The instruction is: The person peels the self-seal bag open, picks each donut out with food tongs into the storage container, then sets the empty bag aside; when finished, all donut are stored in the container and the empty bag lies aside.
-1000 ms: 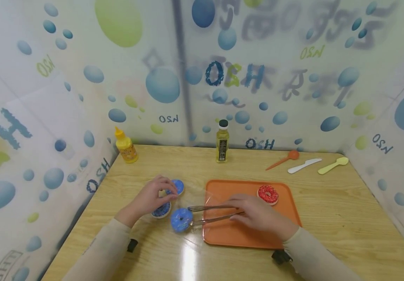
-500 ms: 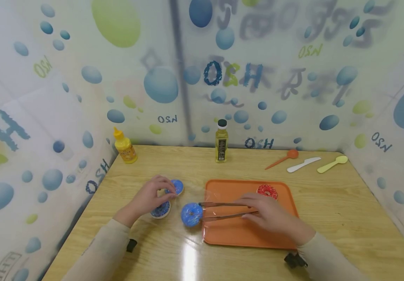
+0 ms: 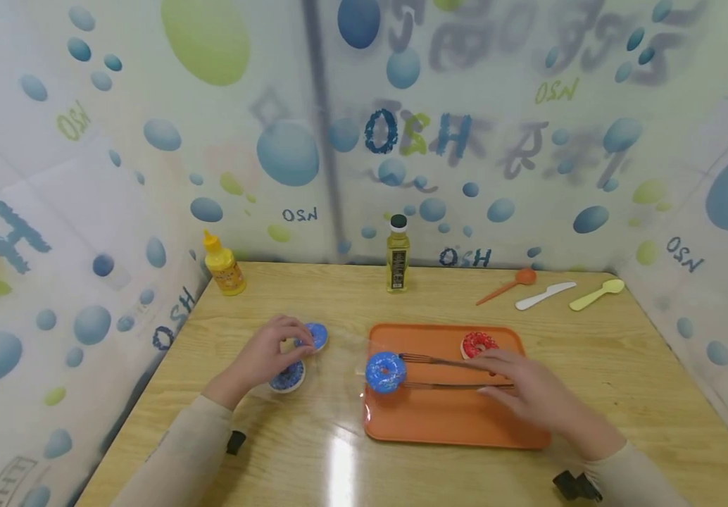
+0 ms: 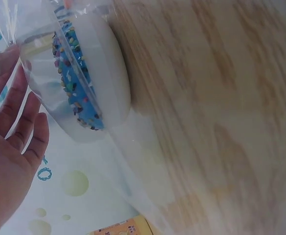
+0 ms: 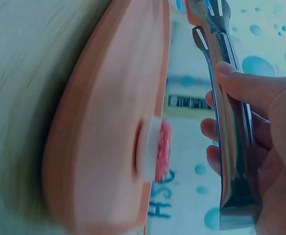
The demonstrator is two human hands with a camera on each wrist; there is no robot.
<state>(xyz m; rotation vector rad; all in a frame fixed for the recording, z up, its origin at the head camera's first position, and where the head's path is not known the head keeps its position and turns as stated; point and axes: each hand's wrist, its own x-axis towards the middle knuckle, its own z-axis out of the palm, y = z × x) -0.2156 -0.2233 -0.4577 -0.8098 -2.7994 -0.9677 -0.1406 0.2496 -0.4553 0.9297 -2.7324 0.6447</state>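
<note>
Wooden desk point(image 3: 592, 366), enclosed by printed sheeting. Orange tray point(image 3: 453, 422), set right of centre; a red-iced doughnut point(image 3: 478, 343) was lain at its far edge. Metal tongs point(image 3: 449, 373), long axis laid across the desk, tips pointed left, were gripped by curled fingers point(image 5: 231, 73) of the right hand point(image 3: 538, 398). Blue-iced doughnut point(image 3: 385, 372) was pinched upright in the tips, over the tray's left end. Left hand point(image 3: 269, 355), fingers point(image 4: 23, 93) spread, was rested by two bagged blue doughnuts point(image 3: 288, 377).
</note>
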